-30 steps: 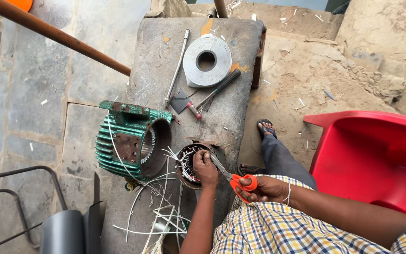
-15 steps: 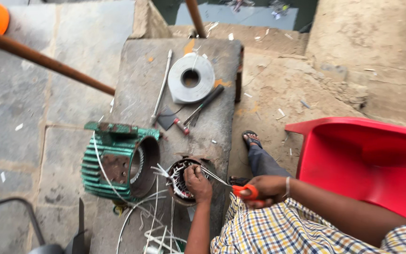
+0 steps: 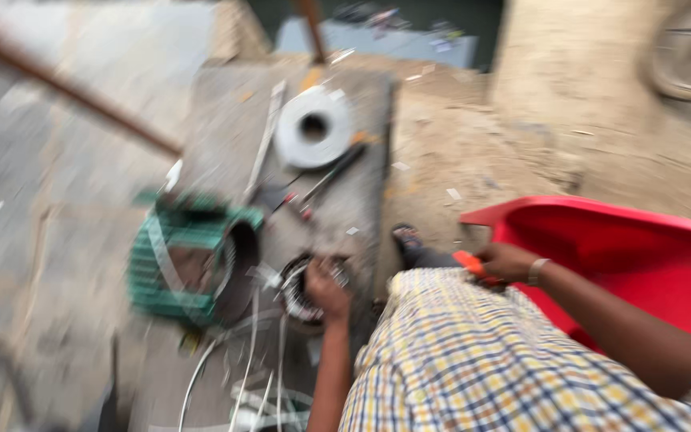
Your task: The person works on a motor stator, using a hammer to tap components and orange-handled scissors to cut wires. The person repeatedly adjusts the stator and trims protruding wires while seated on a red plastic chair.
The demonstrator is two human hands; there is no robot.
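Observation:
The view is motion-blurred. My left hand (image 3: 328, 290) rests on a round motor winding (image 3: 301, 294) that lies on a grey slab (image 3: 225, 136), with pale insulation strips (image 3: 253, 384) spilling from it. My right hand (image 3: 507, 262) is pulled back over my checked shirt and grips orange-handled scissors (image 3: 469, 262), well clear of the winding. A green finned motor housing (image 3: 189, 256) stands just left of the winding.
A white tape roll (image 3: 313, 128), a metal rod (image 3: 264, 140) and small hand tools (image 3: 325, 180) lie farther up the slab. A red plastic chair (image 3: 625, 248) is at my right. A rusty pipe (image 3: 81, 96) crosses the left side. My sandalled foot (image 3: 408, 240) is on sandy ground.
My right hand has drawn the scissors away from the winding, back toward the red chair. The camera has swung, blurring the view. My left hand stays on the winding.

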